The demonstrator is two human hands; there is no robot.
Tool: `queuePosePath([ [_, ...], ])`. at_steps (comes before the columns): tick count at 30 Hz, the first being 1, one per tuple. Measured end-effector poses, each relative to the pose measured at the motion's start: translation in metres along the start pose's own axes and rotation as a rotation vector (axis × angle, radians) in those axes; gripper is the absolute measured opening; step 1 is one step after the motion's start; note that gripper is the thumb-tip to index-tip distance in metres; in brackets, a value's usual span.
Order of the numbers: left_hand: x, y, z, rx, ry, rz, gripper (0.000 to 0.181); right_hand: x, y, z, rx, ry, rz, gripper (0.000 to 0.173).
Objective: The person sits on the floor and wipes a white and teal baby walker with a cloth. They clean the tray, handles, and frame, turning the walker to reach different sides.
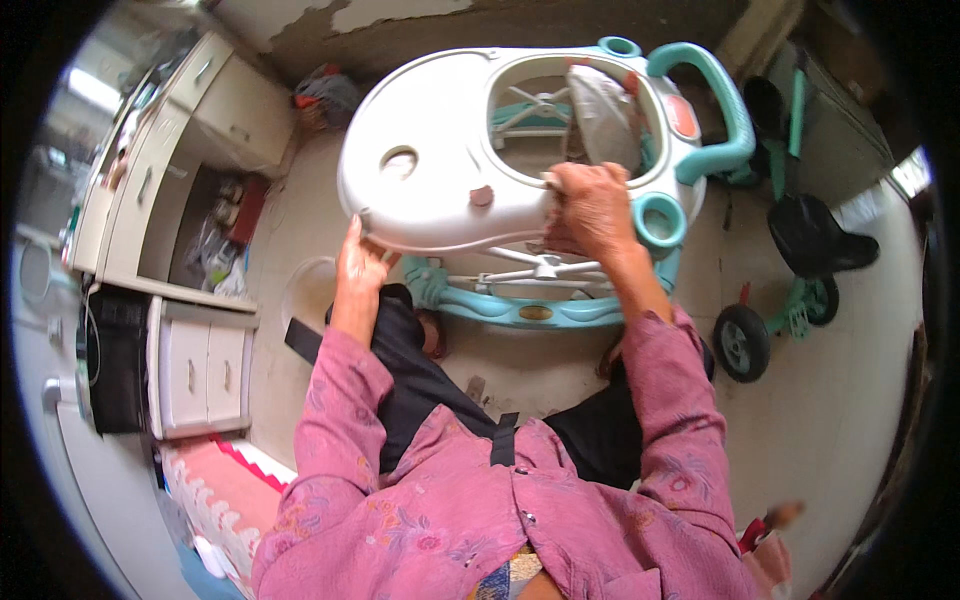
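Observation:
A white and teal baby walker point(427, 90) stands in front of me, with a round seat opening, teal cup holders and a teal push handle point(739, 112) at its right. My left hand point(360, 262) touches the near left edge of the white tray, thumb at the rim and fingers under it. My right hand point(596, 202) is closed on a reddish-brown cloth point(559, 229) against the near rim of the seat opening. The fabric seat point(600, 112) hangs inside the opening. Below the tray are crossed white struts and the teal base point(525, 311).
A small tricycle with a black seat point(817, 236) and wheels point(741, 343) stands at the right. Cabinets point(142, 187) and a white two-door cupboard point(202, 367) line the left. A bundle point(326, 97) lies by the back wall; a round translucent object point(307, 289) is on the floor.

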State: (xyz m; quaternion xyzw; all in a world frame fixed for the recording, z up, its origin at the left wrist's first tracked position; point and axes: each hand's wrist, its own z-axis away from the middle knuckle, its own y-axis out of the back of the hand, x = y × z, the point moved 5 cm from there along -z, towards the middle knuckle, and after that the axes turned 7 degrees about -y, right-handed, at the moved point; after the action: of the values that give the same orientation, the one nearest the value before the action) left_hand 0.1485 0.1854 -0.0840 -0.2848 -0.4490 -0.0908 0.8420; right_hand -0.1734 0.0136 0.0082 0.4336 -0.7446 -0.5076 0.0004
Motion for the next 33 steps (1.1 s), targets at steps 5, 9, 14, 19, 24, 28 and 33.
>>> queuePosePath([
  [5, 0.051, 0.007, -0.043, 0.083, -0.233, -0.189, 0.048, 0.021, 0.030, 0.008, -0.004, -0.113, 0.195, 0.017],
  [9, 0.056, 0.000, -0.068, 0.112, -0.245, -0.317, 0.043, 0.048, 0.053, 0.021, 0.141, -0.153, 0.339, 0.021],
  [14, 0.051, -0.008, -0.112, -0.009, -0.318, -0.110, 0.037, 0.057, 0.078, 0.055, 0.297, -0.252, 0.403, 0.018],
  [19, 0.053, -0.010, -0.113, -0.001, -0.305, -0.115, 0.043, 0.070, 0.082, 0.066, 0.048, -0.648, 0.113, 0.015],
  [24, 0.055, -0.004, -0.090, 0.020, -0.317, -0.207, 0.049, 0.074, 0.078, 0.054, 0.105, -0.644, 0.045, 0.016],
  [28, 0.047, 0.011, -0.077, 0.017, -0.287, -0.182, 0.051, 0.091, 0.067, 0.036, 0.150, -0.636, -0.061, 0.017],
  [33, 0.030, 0.039, -0.045, 0.028, -0.246, -0.112, 0.048, 0.116, 0.042, 0.009, 0.190, -0.648, -0.338, 0.020],
])
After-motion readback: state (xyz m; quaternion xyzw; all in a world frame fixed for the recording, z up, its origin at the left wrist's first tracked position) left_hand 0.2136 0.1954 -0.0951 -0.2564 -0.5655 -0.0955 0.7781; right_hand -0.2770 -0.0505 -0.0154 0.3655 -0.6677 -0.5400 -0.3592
